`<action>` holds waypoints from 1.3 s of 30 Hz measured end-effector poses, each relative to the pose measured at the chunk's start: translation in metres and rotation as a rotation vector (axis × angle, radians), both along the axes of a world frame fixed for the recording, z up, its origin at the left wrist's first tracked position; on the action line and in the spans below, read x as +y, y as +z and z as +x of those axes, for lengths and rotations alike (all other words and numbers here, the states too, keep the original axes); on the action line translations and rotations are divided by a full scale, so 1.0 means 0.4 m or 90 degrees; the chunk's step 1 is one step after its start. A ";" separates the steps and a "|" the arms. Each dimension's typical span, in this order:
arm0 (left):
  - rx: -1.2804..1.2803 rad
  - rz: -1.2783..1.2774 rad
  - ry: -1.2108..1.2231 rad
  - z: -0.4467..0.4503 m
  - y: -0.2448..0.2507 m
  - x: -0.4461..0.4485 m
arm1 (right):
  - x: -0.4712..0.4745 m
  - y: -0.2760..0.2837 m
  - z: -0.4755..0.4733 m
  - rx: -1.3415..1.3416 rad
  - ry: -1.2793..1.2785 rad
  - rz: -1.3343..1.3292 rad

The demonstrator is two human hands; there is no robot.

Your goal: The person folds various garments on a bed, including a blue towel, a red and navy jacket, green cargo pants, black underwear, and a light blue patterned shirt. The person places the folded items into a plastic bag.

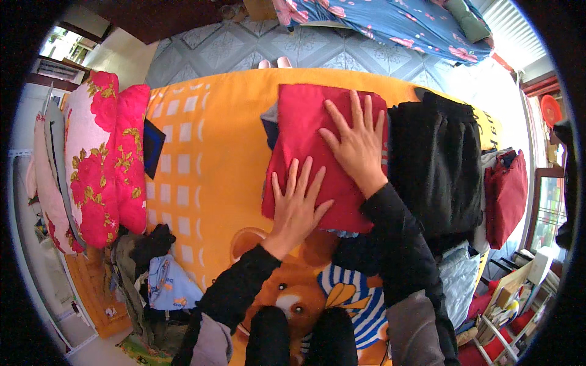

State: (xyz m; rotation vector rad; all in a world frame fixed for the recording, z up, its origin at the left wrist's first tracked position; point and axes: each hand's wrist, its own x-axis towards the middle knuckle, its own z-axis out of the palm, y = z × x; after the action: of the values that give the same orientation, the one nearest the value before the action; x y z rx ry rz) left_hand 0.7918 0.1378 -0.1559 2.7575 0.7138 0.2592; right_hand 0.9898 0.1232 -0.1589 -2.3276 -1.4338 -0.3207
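Note:
A red folded garment [302, 119] lies on the orange bed cover [233, 132] before me, on top of other folded cloth whose edges peek out at its left and lower side. My left hand [295, 208] rests flat on its lower left part, fingers spread. Farther up and to the right, my right hand [359, 137] presses flat on the same garment, fingers also apart. Neither hand grips anything. Close to the right of it are folded black trousers [435, 169] with a gathered waistband.
Dark red folded clothing [506, 199] and a clear plastic bag [460, 279] lie at the right. Rose-patterned pillows [91, 174] stand at the left, above a heap of loose clothes [132, 288]. Beyond the bed, pink slippers [284, 62] sit on the tiled floor [219, 50].

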 end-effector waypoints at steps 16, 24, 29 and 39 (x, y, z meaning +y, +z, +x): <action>-0.085 -0.053 0.132 0.070 -0.091 0.129 | -0.020 -0.092 0.050 -0.073 0.021 0.005; -0.039 0.040 0.158 0.034 -0.039 0.100 | -0.091 0.030 -0.025 -0.105 0.039 -0.004; -0.193 0.000 0.123 -0.185 0.022 0.027 | -0.282 0.136 -0.210 -0.078 0.093 -0.026; 0.025 -0.158 0.124 -1.136 0.193 -0.390 | -0.854 0.097 -0.824 0.155 0.403 -0.233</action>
State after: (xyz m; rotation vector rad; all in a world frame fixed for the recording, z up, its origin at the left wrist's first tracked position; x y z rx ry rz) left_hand 0.3375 -0.0184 -0.0788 2.4682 0.9567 0.1442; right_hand 0.6602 -0.2185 -0.1199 -1.9187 -2.1164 0.4188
